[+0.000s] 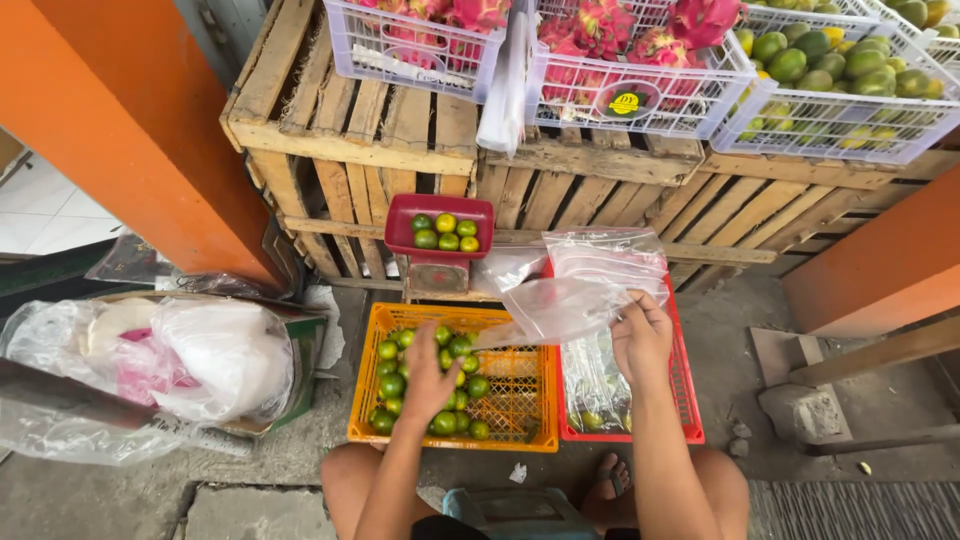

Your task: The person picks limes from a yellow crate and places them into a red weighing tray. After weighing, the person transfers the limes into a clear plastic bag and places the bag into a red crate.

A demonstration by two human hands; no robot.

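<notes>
Below, at lower centre, the left hand (430,375) lay spread over small green citrus fruits (462,347) in an orange plastic crate (525,400). Just right, the right hand (641,335) pinched a clear plastic bag (570,305) above a red plastic crate (684,385). A red scale tray (405,225) held more fruit higher up.

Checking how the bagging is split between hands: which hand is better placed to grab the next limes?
Probably the left hand: it rests on the limes in the orange crate, while the right hand holds the clear plastic bag.
</notes>
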